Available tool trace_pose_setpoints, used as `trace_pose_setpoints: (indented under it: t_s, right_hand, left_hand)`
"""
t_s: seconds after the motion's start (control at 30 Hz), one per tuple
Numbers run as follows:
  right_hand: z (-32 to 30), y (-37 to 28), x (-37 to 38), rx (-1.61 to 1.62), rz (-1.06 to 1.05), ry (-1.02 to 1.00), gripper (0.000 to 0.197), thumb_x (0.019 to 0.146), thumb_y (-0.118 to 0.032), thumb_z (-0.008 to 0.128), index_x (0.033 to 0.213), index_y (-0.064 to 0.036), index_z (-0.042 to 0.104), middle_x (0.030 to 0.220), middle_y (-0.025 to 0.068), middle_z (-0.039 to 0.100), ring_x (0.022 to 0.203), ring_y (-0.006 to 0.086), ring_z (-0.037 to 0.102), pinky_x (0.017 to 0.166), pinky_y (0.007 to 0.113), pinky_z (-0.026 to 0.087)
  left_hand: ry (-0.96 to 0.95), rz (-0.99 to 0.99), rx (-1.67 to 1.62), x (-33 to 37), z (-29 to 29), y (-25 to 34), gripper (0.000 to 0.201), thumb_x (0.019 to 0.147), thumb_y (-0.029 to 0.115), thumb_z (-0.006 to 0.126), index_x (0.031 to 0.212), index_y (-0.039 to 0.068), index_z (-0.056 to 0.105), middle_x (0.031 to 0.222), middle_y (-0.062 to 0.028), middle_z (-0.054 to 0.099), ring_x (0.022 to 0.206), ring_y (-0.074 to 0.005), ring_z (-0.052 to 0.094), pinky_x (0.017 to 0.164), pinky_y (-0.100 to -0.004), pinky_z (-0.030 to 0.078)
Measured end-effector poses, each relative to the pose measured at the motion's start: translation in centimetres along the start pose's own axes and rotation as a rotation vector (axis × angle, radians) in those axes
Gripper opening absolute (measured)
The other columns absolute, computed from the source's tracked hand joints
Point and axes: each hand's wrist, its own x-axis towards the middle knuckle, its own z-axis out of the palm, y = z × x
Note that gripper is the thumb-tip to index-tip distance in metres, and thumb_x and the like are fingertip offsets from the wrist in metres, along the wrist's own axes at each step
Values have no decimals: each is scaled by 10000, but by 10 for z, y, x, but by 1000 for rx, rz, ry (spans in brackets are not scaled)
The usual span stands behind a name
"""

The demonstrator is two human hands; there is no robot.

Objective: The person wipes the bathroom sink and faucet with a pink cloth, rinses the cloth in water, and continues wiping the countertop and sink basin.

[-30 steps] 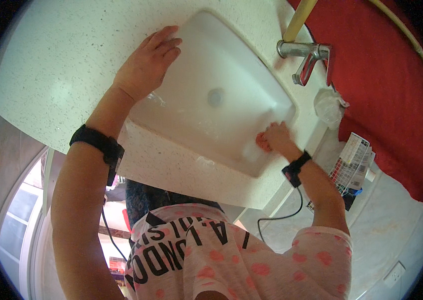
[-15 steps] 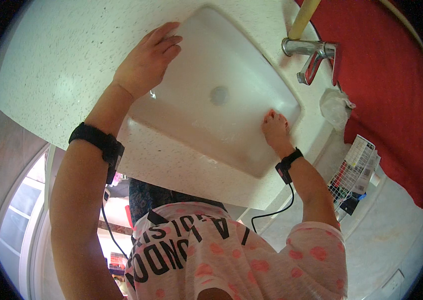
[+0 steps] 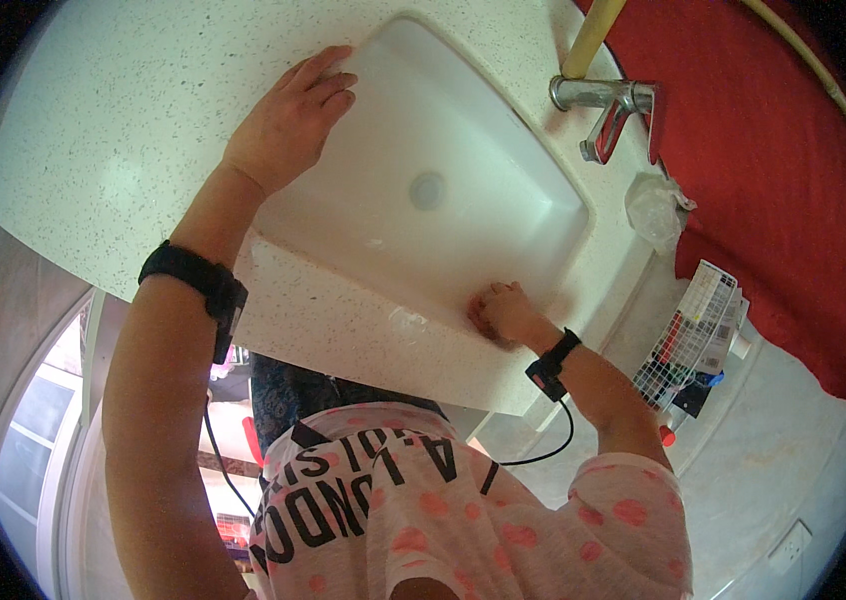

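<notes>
A white rectangular sink (image 3: 463,130) with a round drain (image 3: 427,191) is set into a speckled counter. My right hand (image 3: 509,310) is closed on a small reddish pad (image 3: 481,318), pressed to the sink's near wall. Its fingers cover most of the pad, so its exact kind does not show. My left hand (image 3: 293,120) lies on the counter at the sink's left edge, fingers stretched out, holding nothing. Pale foamy smears mark the sink and the near rim.
A chrome tap (image 3: 603,105) stands at the back right, beside a yellowish pole (image 3: 593,40). A clear plastic bag (image 3: 657,212) lies near it. Red cloth (image 3: 763,170) covers the right side. A white wire basket (image 3: 688,325) with packages hangs at the right.
My right hand has moved from the sink's right side toward me and to the left, along the near wall, with the reddish pad. My left hand stays in place on the counter.
</notes>
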Motion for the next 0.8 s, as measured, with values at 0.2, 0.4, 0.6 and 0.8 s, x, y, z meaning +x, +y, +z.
trace_pose_setpoints:
  t_s: [0.2,0.4,0.6,0.8]
  right_hand:
    - [-6,13,-6,104,71,-274,332,818,-336,515,854,-68,707,1028,99,651,1077,272,538,930,479,369]
    - [-41,68,-1,-118,221,-327,356,788,-315,500,889,-50,716,1034,125,645,1081,269,530,956,489,343]
    - [-33,124,-5,-183,435,127,258,826,-255,519,899,-67,681,986,122,639,1046,259,532,909,492,390]
    - [7,95,13,-185,465,281,140,800,-208,602,886,-125,675,993,68,624,1032,306,536,892,426,427]
  left_hand:
    - [2,1,33,1,1,2,251,792,-2,556,1023,37,647,1245,-49,587,1323,-215,378,1084,-335,379]
    - [-70,-22,-64,-1,0,3,356,719,-52,618,1068,20,626,1313,-57,529,1361,-245,322,1125,-342,322]
    - [-87,-24,-31,-1,-1,1,337,727,-19,641,1060,31,646,1313,-42,531,1363,-236,318,1128,-332,318]
    - [-88,-27,-23,0,0,1,351,729,-16,641,1076,36,646,1293,-43,547,1364,-224,315,1135,-326,304]
